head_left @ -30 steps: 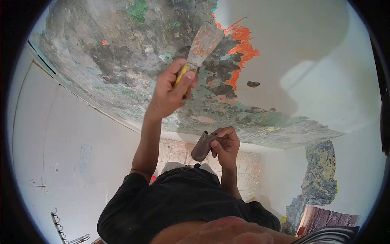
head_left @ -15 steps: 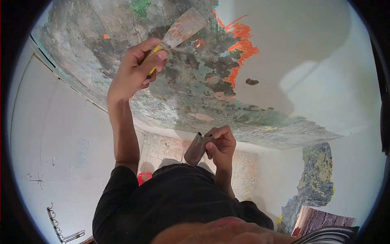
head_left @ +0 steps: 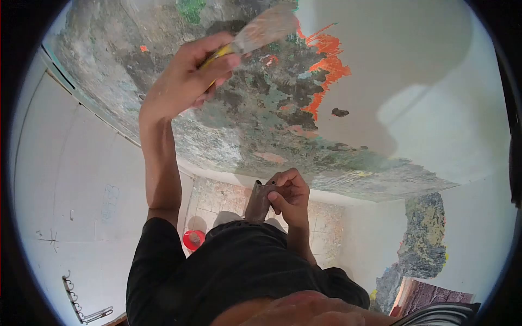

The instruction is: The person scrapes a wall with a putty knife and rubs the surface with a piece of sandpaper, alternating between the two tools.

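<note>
My left hand (head_left: 204, 73) grips the yellow handle of a putty knife (head_left: 261, 31), its wide, worn metal blade pointing up and right. The blade overlaps the bare, stripped part of the wall (head_left: 255, 103), close to an orange-edged border of paint (head_left: 330, 70). Lower down, in front of my waist, my right hand (head_left: 291, 196) pinches a dull grey-brown piece (head_left: 256, 202) between thumb and fingers. Hollow, rolled openings show along the top of this piece; its exact kind is unclear.
Smooth pale paint (head_left: 402, 49) covers the wall's right side. A red round container (head_left: 193, 239) stands on the dusty tiled floor (head_left: 326, 228) by my feet. To the left is a white panel (head_left: 81, 174) with a hook rack (head_left: 73, 299). Another stripped patch (head_left: 427, 233) lies at right.
My left hand has moved up and to the right with the putty knife, whose blade is now blurred. The piece in my right hand has shifted slightly left and stands more upright.
</note>
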